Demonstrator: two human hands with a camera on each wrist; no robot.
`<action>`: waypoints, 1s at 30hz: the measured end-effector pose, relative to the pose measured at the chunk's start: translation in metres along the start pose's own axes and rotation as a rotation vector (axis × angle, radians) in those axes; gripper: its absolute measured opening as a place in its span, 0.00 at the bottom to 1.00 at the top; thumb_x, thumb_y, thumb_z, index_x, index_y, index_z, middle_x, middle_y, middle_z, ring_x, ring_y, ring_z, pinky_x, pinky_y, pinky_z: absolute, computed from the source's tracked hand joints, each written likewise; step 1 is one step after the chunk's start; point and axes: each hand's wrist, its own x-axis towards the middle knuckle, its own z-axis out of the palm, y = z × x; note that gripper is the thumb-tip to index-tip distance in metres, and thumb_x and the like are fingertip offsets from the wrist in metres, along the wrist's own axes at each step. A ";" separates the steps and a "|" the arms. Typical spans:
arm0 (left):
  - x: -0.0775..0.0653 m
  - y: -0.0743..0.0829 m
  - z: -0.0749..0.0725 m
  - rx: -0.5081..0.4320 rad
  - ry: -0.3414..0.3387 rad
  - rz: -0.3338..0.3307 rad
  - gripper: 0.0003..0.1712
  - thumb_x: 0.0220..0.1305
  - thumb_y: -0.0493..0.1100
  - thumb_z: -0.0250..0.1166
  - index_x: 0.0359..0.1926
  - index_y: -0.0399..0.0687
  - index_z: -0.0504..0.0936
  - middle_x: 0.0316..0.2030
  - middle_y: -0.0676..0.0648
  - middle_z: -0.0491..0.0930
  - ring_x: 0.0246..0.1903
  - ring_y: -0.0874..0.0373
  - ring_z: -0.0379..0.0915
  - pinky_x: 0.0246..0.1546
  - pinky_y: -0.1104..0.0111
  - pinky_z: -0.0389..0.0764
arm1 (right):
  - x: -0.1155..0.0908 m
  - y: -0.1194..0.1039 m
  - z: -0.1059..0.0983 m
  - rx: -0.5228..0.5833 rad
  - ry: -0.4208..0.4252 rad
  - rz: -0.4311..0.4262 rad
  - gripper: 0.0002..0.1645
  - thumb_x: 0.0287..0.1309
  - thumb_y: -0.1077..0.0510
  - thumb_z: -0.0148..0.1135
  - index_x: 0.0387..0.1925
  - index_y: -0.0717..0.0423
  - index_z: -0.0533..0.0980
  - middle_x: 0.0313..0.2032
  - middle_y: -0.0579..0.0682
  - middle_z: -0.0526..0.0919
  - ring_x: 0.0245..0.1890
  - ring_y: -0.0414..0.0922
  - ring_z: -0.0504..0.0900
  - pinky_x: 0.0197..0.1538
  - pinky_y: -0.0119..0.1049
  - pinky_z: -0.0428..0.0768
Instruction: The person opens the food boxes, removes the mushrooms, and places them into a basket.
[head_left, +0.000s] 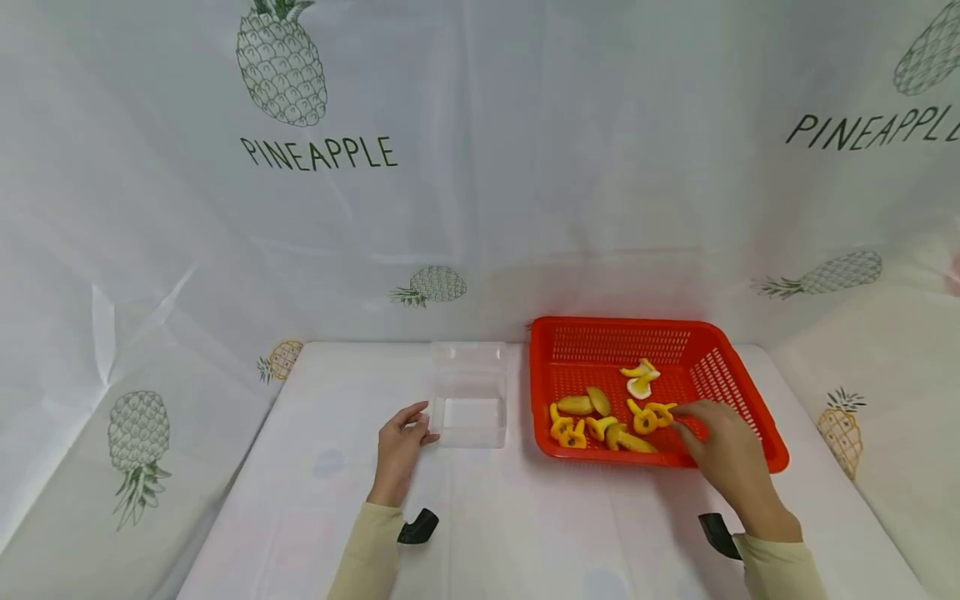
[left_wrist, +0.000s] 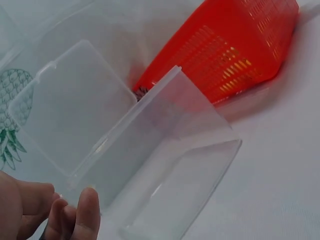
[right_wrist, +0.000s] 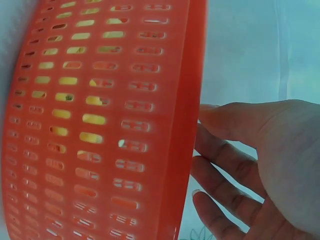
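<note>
Beside the lidded clear plastic box (head_left: 468, 425), my left hand (head_left: 399, 450) touches its left edge with thumb and forefinger apart. The box's lid (left_wrist: 75, 105) stands tipped back in the left wrist view. My right hand (head_left: 723, 446) reaches over the front right of the red basket (head_left: 757, 425), thumb and forefinger spread beside a yellow piece with a hole (head_left: 660, 410). In the right wrist view the basket's rim hides those fingertips; the other fingers (right_wrist: 225, 195) hang loosely outside. Several yellow and brownish mushroom-shaped pieces (head_left: 576, 406) lie in the basket.
A yellow-and-white mushroom-shaped piece (head_left: 641, 379) lies farther back in the basket. The white table (head_left: 517, 533) extends in front of box and basket. Behind it hangs a white sheet (head_left: 480, 192) printed with pineapples. A black wrist mount (head_left: 418, 527) sits by my left sleeve.
</note>
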 end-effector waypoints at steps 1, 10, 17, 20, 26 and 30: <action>-0.001 -0.001 -0.002 0.007 0.003 0.000 0.21 0.78 0.31 0.59 0.67 0.26 0.76 0.46 0.42 0.71 0.33 0.60 0.75 0.40 0.72 0.90 | -0.001 0.001 -0.001 0.000 0.007 0.003 0.14 0.51 0.69 0.79 0.42 0.64 0.87 0.43 0.65 0.88 0.48 0.67 0.82 0.46 0.70 0.84; -0.002 -0.008 -0.027 0.148 0.060 0.048 0.20 0.79 0.34 0.60 0.65 0.29 0.79 0.51 0.36 0.78 0.42 0.49 0.81 0.39 0.73 0.89 | -0.011 0.009 -0.006 -0.005 0.061 0.036 0.15 0.52 0.68 0.79 0.44 0.63 0.87 0.45 0.67 0.87 0.51 0.68 0.80 0.46 0.72 0.83; -0.002 -0.004 -0.049 0.359 0.130 0.093 0.19 0.78 0.39 0.61 0.65 0.35 0.82 0.53 0.37 0.82 0.49 0.44 0.82 0.42 0.72 0.87 | -0.014 0.017 -0.009 -0.013 0.108 0.036 0.16 0.52 0.69 0.78 0.44 0.64 0.86 0.46 0.70 0.86 0.50 0.69 0.79 0.47 0.74 0.81; 0.000 -0.002 -0.061 0.443 0.135 0.134 0.20 0.79 0.42 0.61 0.65 0.38 0.82 0.55 0.39 0.83 0.51 0.46 0.80 0.43 0.72 0.84 | -0.015 0.020 -0.009 -0.009 0.135 0.028 0.16 0.51 0.70 0.78 0.44 0.65 0.86 0.45 0.69 0.85 0.50 0.69 0.78 0.48 0.74 0.78; 0.002 -0.005 -0.081 0.563 0.121 0.294 0.22 0.77 0.39 0.65 0.66 0.34 0.79 0.62 0.34 0.80 0.63 0.38 0.75 0.64 0.52 0.80 | -0.016 0.027 -0.008 0.001 0.180 -0.001 0.19 0.49 0.71 0.79 0.46 0.68 0.84 0.46 0.69 0.84 0.48 0.69 0.77 0.50 0.73 0.76; 0.004 -0.005 -0.093 0.658 0.066 0.366 0.27 0.76 0.39 0.65 0.70 0.31 0.75 0.70 0.29 0.71 0.72 0.31 0.63 0.73 0.37 0.66 | -0.017 0.032 -0.007 -0.005 0.169 -0.008 0.22 0.49 0.70 0.79 0.48 0.70 0.83 0.49 0.72 0.83 0.49 0.71 0.77 0.52 0.74 0.75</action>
